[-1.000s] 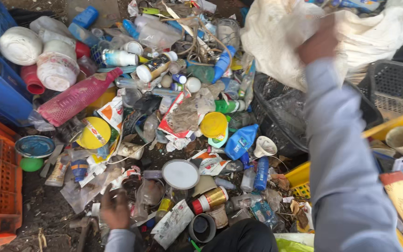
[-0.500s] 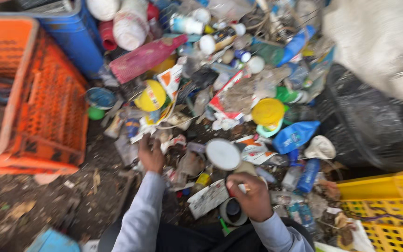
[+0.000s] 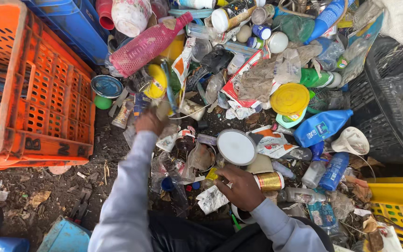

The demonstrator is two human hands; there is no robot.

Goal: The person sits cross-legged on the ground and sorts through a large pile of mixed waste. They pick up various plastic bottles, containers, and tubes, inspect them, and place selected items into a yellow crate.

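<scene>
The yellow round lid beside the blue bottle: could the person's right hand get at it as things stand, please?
Probably yes: the yellow lid lies on top of the heap, uncovered, and the right hand has only low litter and a white disc between.

Orange perforated plastic crate (image 3: 33, 98) at left, blue plastic bin (image 3: 73, 25) behind it. Heap of mixed plastic waste fills centre. Pink ribbed plastic bottle (image 3: 146, 44) lies near bin, tilted. Left hand (image 3: 151, 122) on heap below round yellow cap (image 3: 156, 81). Right hand (image 3: 241, 186) nearer body, just below round white lid (image 3: 236, 147), touching gold metal can (image 3: 269, 181). Yellow round lid (image 3: 289, 99) right of centre, blue plastic bottle (image 3: 322, 127) beside it. Black mesh basket (image 3: 390, 100) far right, yellow plastic crate (image 3: 397, 205) in front of it.
</scene>
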